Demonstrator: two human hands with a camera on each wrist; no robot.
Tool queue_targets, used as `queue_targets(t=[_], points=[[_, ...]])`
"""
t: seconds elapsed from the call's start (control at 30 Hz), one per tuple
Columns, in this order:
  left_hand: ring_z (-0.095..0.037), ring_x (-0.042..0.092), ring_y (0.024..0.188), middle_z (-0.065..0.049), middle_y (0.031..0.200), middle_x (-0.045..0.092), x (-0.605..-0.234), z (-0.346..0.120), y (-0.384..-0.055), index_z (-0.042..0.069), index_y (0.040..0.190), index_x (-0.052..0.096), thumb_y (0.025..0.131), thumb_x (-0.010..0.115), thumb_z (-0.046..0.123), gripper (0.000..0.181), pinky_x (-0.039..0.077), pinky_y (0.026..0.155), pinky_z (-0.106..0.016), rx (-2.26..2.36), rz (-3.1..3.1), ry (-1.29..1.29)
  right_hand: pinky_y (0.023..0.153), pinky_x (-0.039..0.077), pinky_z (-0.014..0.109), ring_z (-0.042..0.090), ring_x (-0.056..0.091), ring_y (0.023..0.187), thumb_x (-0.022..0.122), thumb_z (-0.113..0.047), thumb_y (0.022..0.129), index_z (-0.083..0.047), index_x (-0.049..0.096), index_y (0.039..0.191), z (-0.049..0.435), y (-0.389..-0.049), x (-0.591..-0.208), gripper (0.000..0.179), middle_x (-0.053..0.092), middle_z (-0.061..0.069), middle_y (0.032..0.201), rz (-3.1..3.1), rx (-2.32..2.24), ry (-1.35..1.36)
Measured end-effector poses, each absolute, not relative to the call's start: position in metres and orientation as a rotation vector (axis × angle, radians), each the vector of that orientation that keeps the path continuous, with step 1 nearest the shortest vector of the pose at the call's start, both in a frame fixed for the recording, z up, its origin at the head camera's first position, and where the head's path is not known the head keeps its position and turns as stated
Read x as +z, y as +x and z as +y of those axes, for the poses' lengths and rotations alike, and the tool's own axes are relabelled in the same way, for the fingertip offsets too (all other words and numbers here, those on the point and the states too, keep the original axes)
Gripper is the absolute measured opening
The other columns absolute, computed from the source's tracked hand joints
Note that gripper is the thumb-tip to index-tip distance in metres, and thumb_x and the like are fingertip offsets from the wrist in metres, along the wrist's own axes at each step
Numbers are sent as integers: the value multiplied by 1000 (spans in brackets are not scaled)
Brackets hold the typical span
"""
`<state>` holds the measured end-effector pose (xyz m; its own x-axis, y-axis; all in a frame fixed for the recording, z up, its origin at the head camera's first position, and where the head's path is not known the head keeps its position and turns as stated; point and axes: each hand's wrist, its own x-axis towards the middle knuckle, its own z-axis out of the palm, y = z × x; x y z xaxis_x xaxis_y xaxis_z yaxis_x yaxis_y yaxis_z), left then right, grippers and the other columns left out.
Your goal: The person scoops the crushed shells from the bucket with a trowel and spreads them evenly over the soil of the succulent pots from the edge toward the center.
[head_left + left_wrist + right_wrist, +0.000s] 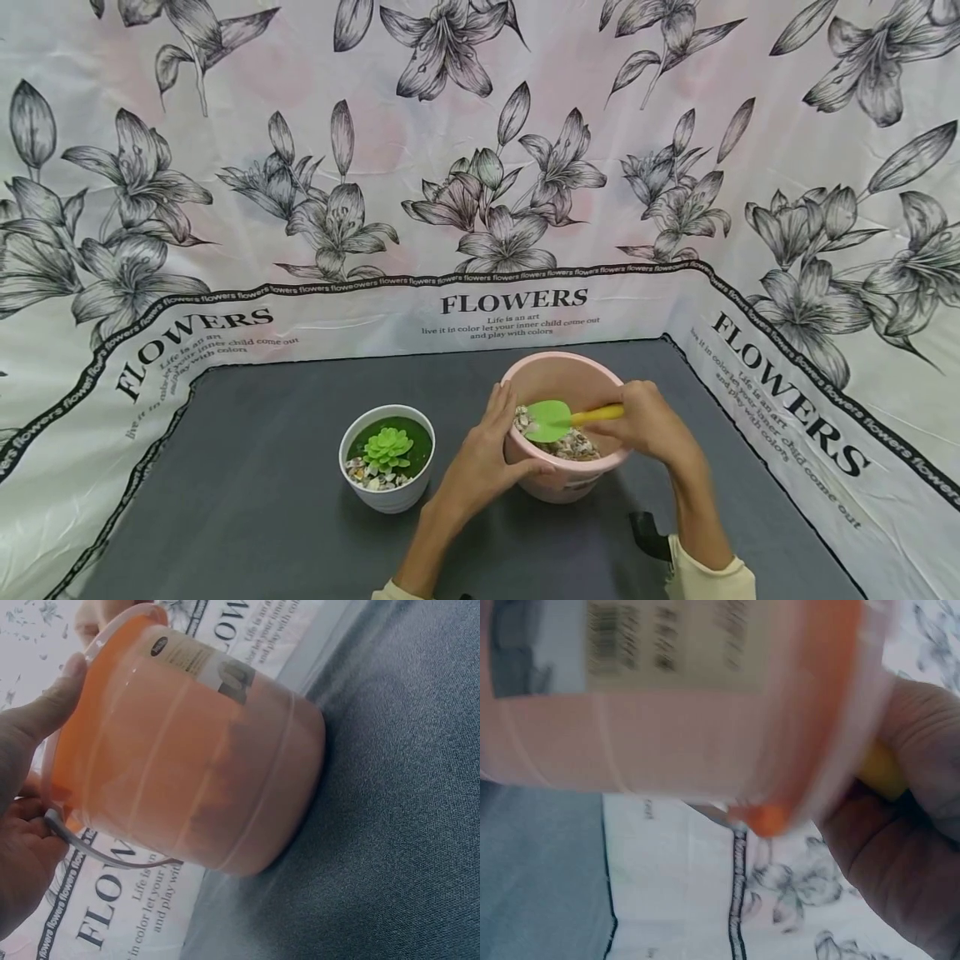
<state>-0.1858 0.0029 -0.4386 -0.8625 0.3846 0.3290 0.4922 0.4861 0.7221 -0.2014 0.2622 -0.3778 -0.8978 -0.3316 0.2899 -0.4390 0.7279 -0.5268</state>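
Scanning from the lower centre-left, I see a round white pot (384,498) holding a green succulent (387,450). Just right of centre, the left hand (483,462) grips a round pink plastic bucket (558,379), and inside its rim a small green-bladed shovel (553,422) meets mixed pebbles (573,447), its yellow handle (597,414) grasped by the right hand (654,422).

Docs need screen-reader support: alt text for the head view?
A person's right hand holds a green-bladed trowel by its yellow handle inside a pink bucket of gravel; the left hand holds the bucket. To its left, a white pot contains a green succulent and pebbles. Both stand on a dark gray surface before a lily-printed backdrop reading FLOWERS.
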Motion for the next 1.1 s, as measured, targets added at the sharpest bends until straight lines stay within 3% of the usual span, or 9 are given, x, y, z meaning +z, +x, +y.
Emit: queue_targets(t=[0.43, 0.67, 1.1], points=[[-27, 13, 165, -7, 177, 15, -441, 6, -185, 11, 168, 20, 79, 90, 48, 119, 36, 126, -55, -1355, -2610, -737, 50, 45, 22, 3, 51, 57, 91, -18, 81, -10, 85, 102, 287, -176, -375, 23, 77, 6, 80, -2646, 1125, 371], [-32, 19, 164, -12, 176, 18, -445, 1, -181, 10, 168, 17, 79, 88, 50, 121, 34, 127, -53, -1386, -2562, -674, 52, 47, 22, 3, 53, 60, 90, -16, 83, -10, 84, 104, 298, -164, -366, 23, 80, 10, 89, -2587, 1133, 352], [-33, 34, 159, -12, 172, 33, -430, -36, -167, 10, 165, 32, 87, 85, 43, 100, 37, 126, -52, -1318, -2474, -602, 56, 50, 23, 8, 56, 61, 89, -18, 85, -15, 84, 108, 293, -144, -342, 24, 79, -13, 91, -2592, 1120, 336]])
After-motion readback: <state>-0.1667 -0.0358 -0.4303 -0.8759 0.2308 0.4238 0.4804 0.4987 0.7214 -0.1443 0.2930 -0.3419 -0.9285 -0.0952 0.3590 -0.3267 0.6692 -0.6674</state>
